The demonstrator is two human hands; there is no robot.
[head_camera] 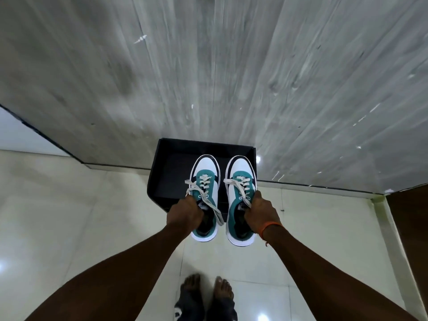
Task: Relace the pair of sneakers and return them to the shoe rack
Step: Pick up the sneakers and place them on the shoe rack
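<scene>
I hold a pair of white, teal and black sneakers in the air, toes pointing away from me. My left hand (185, 214) grips the left sneaker (205, 181) at its collar. My right hand (261, 210) grips the right sneaker (240, 179) the same way. Both shoes are laced with cream laces whose loose ends hang toward my hands. Beneath them an open black shoe box (171, 172) sits on the floor against the wall, and its inside looks empty.
A grey streaked wall (208, 66) rises straight ahead. Glossy pale floor tiles (69, 216) spread around the box. A brown wooden panel (410, 228) stands at the right edge. My bare feet (206, 288) are at the bottom.
</scene>
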